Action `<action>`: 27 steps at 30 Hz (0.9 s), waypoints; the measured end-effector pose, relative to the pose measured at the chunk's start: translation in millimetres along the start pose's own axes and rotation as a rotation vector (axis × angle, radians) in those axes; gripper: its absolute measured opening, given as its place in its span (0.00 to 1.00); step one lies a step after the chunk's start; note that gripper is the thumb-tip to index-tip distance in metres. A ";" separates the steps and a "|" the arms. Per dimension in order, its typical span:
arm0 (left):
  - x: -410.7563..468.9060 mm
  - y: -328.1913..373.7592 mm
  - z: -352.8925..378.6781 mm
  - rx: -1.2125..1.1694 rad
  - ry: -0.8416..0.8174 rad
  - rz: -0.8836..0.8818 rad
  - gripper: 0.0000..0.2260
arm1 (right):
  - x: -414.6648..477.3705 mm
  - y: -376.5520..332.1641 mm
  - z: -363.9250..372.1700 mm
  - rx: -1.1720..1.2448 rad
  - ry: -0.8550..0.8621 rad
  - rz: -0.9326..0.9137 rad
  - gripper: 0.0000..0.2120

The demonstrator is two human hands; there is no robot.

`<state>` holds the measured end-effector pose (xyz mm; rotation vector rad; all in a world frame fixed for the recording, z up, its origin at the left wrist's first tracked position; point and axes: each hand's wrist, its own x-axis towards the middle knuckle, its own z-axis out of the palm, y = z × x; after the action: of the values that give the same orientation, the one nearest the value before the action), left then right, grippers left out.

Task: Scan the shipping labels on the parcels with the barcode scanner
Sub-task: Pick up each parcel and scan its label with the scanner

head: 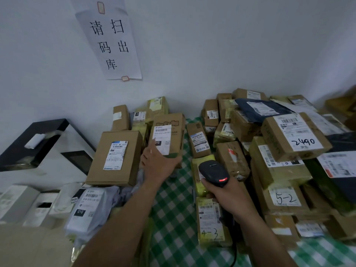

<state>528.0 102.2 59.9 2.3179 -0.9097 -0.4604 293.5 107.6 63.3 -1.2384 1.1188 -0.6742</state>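
Note:
My right hand (229,195) grips a black barcode scanner (212,173) with a red light glowing on its back; its head points away from me over the table. My left hand (158,162) holds the lower edge of a printed cardboard box (174,125) that stands tilted, its white shipping label (162,138) facing me. The scanner is to the right of that box and nearer to me. A larger brown box (115,157) with its own label leans just left of my left hand.
Many labelled parcels pile up on the right (292,135), some marked 2490, 5-2 and 4-3. A green checked cloth (173,218) covers the table. A grey mailer bag (86,209) lies front left, a black-and-white machine (44,147) at far left. A paper sign (111,41) hangs on the wall.

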 end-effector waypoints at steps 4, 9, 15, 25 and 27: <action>-63.4 5.4 8.2 -0.103 0.011 0.095 0.52 | 0.9 2.2 -4.7 0.047 0.110 -0.025 0.16; -115.1 7.9 22.7 -0.187 -0.053 0.160 0.50 | -3.2 -1.7 -7.2 0.175 0.221 -0.085 0.11; -138.2 14.4 35.3 -0.226 -0.026 0.260 0.49 | -8.5 -2.4 -8.3 0.273 0.181 -0.129 0.21; -93.0 7.5 -14.7 -0.644 -0.284 -0.038 0.23 | -9.7 -7.2 -29.5 0.325 0.072 -0.084 0.25; -86.0 2.4 -24.6 -0.686 -0.334 -0.040 0.21 | -11.1 -9.1 -29.4 0.307 0.049 -0.091 0.27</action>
<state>478.7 171.1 88.5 1.6561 -0.7027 -1.0199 263.9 104.0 76.9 -1.0182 0.9613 -0.9135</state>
